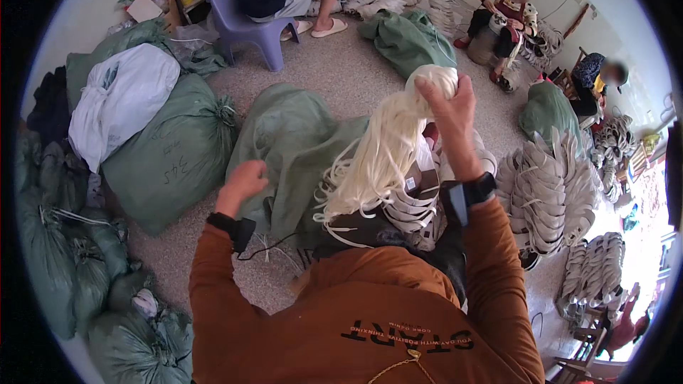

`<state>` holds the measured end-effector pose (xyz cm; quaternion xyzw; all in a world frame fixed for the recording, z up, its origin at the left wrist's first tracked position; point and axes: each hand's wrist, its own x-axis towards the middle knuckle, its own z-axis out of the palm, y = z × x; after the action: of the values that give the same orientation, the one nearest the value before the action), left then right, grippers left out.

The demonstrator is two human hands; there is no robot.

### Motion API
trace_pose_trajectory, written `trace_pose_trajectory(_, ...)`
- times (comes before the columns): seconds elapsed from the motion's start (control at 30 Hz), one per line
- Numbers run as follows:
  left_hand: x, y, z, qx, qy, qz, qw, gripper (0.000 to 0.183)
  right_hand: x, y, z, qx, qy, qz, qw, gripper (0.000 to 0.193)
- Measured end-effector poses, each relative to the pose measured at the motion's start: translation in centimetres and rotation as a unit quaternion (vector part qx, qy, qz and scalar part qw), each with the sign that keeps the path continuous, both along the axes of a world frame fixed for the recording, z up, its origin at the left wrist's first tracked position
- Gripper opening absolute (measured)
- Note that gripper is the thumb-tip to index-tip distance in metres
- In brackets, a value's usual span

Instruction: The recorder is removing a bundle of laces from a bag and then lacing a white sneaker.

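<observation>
My right hand grips a thick bundle of cream shoelaces near its top, holding it up in front of me. The loose lace ends hang down and to the left, over my lap. Beneath and behind the bundle are stacked grey-white shoe uppers, partly hidden by the laces. My left hand is closed in a fist at the near edge of a green woven sack, with nothing visible sticking out of it. The laces stay apart from my left hand.
Full green sacks and a white sack crowd the left side. Stacked shoe uppers stand at right. A purple plastic chair holds a seated person at the back; other people sit far right. A green sack lies ahead.
</observation>
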<state>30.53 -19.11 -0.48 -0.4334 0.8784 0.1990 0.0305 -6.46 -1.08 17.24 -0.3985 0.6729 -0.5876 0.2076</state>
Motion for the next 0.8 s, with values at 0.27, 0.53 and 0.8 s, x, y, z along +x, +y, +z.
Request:
trace_pose_trajectory(0.27, -9.4, 5.9, 16.5, 0.102, 0.407, -0.226, 0.879, 0.064, 5.7, -0.2, -1.5, 0.000, -0.074, 0.328, 0.942, 0.057)
trace_pose_trajectory(0.53, -13.3, 7.6, 13.6, 0.226, 0.425, -0.141, 0.865, 0.062, 4.5, 2.0, -2.8, -0.106, -0.168, 0.234, 0.952, 0.038)
trace_pose_trajectory(0.8, -15.2, 6.2, 18.9, 0.102, 0.497, -0.107, 0.855, 0.052, 6.2, 3.0, -2.8, -0.120, 0.180, 0.138, 0.967, 0.027)
